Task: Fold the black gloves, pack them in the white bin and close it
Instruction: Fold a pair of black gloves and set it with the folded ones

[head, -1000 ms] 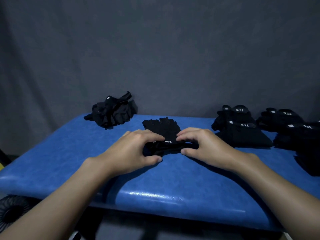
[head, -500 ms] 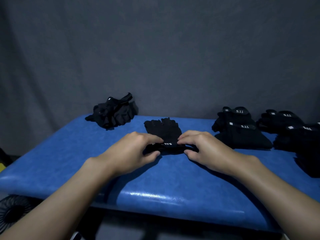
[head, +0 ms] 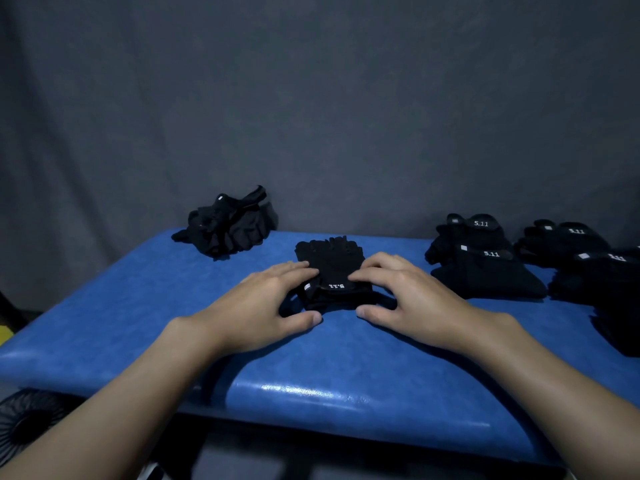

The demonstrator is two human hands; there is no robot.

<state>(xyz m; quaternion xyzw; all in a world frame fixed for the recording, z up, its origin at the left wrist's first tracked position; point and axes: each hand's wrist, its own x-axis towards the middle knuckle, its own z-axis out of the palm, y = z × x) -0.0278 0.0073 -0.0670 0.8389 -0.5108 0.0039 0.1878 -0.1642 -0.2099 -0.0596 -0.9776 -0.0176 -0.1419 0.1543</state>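
Black knit glove (head: 329, 261) lies mid-table (head: 311, 368) with its cuff turned over toward me, the white label upside down on the flap. I keep my left hand (head: 263, 303) on its left edge and my right hand (head: 408, 296) on its right, so the fold stays flat and square. My left fingers (head: 294, 271) lie straight and close together on the cloth. My right fingers (head: 374, 271) are a little spread and press down too. Neither hand pinches anything, and both thumbs rest on the blue pad just in front of the glove.

The count: one glove under my hands, and one loose heap (head: 228, 226) at the back left, too tangled to count. At the right are two folded stacks (head: 485, 271), kept apart from the heap, I judge, to keep finished work sorted. They show four labels between them. More black cloth sits at the right edge, number unclear. The white bin is not in view.
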